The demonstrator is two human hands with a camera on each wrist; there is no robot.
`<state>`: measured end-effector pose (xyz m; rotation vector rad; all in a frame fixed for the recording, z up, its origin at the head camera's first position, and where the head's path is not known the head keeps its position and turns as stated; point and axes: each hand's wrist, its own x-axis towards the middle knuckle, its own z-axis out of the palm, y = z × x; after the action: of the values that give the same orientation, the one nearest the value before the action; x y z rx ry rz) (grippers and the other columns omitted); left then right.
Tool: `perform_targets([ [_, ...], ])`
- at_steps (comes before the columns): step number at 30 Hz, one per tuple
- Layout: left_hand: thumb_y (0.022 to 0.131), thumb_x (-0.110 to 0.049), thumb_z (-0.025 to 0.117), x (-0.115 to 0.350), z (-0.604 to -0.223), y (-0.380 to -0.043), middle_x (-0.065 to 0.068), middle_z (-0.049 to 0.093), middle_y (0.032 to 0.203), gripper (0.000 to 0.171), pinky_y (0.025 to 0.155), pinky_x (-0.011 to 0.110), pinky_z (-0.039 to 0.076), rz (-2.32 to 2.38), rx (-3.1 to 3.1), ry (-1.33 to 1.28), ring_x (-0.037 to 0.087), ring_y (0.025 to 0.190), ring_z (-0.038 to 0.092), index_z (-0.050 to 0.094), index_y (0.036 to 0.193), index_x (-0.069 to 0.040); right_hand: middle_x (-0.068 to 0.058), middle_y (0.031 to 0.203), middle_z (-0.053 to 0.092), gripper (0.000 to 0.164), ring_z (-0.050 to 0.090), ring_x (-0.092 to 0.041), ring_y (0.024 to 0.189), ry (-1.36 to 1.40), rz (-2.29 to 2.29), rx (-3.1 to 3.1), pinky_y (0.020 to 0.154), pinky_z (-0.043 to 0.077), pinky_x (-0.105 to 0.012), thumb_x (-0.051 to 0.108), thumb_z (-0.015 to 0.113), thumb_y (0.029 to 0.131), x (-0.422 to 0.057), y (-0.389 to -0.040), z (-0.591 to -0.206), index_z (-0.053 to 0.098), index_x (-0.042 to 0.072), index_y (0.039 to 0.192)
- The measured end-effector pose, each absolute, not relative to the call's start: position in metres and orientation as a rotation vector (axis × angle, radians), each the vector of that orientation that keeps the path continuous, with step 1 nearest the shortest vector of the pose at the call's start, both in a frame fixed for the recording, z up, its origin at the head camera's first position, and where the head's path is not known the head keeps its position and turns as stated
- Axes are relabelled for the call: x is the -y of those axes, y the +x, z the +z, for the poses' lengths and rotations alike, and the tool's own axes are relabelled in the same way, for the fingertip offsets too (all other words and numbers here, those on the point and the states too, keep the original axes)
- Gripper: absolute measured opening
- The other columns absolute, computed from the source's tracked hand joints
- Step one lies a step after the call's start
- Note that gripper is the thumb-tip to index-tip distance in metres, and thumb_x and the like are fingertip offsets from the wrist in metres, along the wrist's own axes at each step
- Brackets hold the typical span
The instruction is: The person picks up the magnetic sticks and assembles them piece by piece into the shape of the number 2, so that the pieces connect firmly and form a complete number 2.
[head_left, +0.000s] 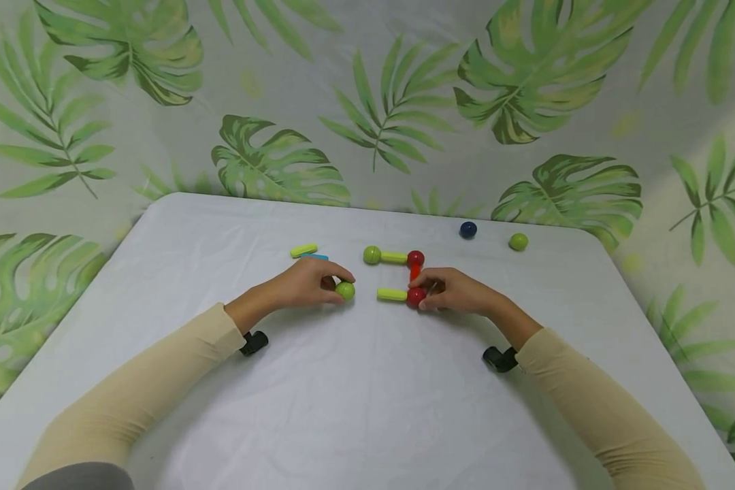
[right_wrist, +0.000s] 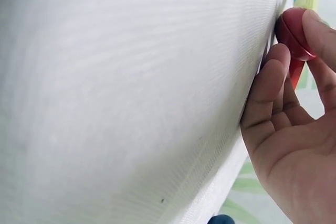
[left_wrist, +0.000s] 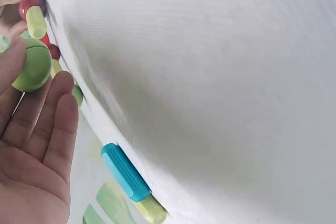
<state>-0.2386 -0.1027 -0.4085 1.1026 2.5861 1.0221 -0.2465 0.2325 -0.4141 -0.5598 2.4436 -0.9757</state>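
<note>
My left hand (head_left: 309, 282) pinches a green ball (head_left: 346, 290) between thumb and fingers, a short gap left of a joined piece. That piece is U-shaped: a green ball (head_left: 372, 254), a yellow-green stick (head_left: 395, 258), a red ball (head_left: 415, 258), a red stick (head_left: 414, 272), a nearer red ball (head_left: 416, 297) and a yellow-green stick (head_left: 392, 295) whose free end points left. With thumb and fingers my right hand (head_left: 456, 291) grips the nearer red ball. In the left wrist view the held green ball (left_wrist: 34, 66) shows a seam line.
Behind my left hand lie a yellow-green stick (head_left: 303, 250) and a blue stick (head_left: 315, 257). A dark blue ball (head_left: 468, 230) and another green ball (head_left: 518, 241) sit at the back right, near the far edge of the white table (head_left: 367, 401). A leaf-patterned cloth (head_left: 398, 184) hangs behind.
</note>
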Motion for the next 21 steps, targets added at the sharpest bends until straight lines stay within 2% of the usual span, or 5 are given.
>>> perform_targets([
  [5,0.084,-0.015,0.079,0.096,-0.410,-0.239,0.004,0.075,0.116,0.039,0.079,0.024,0.057,0.979,-2.576,1.106,0.014,0.089,0.072,0.071,0.121,-0.008,-0.012,0.115,0.060,0.036,0.054,-0.023,0.094,-0.573,-0.978,-2.442,0.077,0.051,-0.028,0.013,0.073,0.089,-0.232,-0.247,-0.413,0.065,0.013,0.125],
  [21,0.086,-0.014,0.077,0.081,-0.415,-0.244,0.003,0.072,0.121,0.039,0.080,0.025,0.055,1.008,-2.526,0.993,0.014,0.095,0.068,0.069,0.124,-0.011,-0.013,0.114,0.060,0.036,0.053,-0.023,0.094,-0.577,-0.963,-2.453,0.077,0.050,-0.028,0.014,0.073,0.090,-0.230,-0.246,-0.411,0.065,0.012,0.125],
])
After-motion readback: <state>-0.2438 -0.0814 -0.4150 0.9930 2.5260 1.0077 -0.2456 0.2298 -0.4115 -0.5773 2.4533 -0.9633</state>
